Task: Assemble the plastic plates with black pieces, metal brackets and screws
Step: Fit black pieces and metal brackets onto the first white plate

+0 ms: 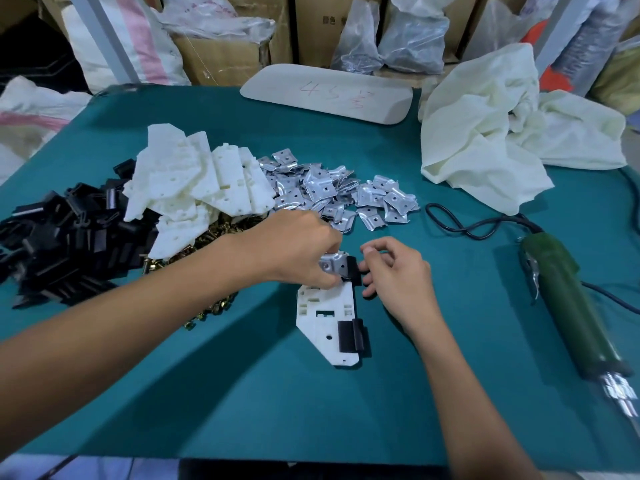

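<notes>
A white plastic plate [325,318] lies flat on the teal table [277,403], just in front of the person. One black piece [350,336] is already seated on the plate's right edge, near its lower end. At the plate's upper end, the left hand [298,249] curls over a metal bracket [329,266] and pinches it from above, holding it against a second black piece [352,270] on the top right corner. The right hand [396,273] sits just beside that corner with its fingers curled. Its index fingertip reaches the second black piece, but from this angle I cannot tell whether it grips the piece or only touches it. The two hands are close together, with only the bracket and the clip between them.

Behind the left forearm are the supplies. A heap of loose black pieces [62,244] lies at the far left, with a stack of white plates [197,188] leaning over it. A scatter of shiny brackets [332,192] lies to the right of the stack. Brass-coloured screws [211,239] spill out from under the plates toward the near edge. On the right, well apart from the work, a green electric screwdriver [568,306] lies on the table with its bit end toward the person. Its black cord [460,226] loops away behind it. A crumpled cream cloth [502,133] fills the far right corner. A pale padded board [329,93] marked in red lies along the back edge, in front of cardboard boxes [221,60].
</notes>
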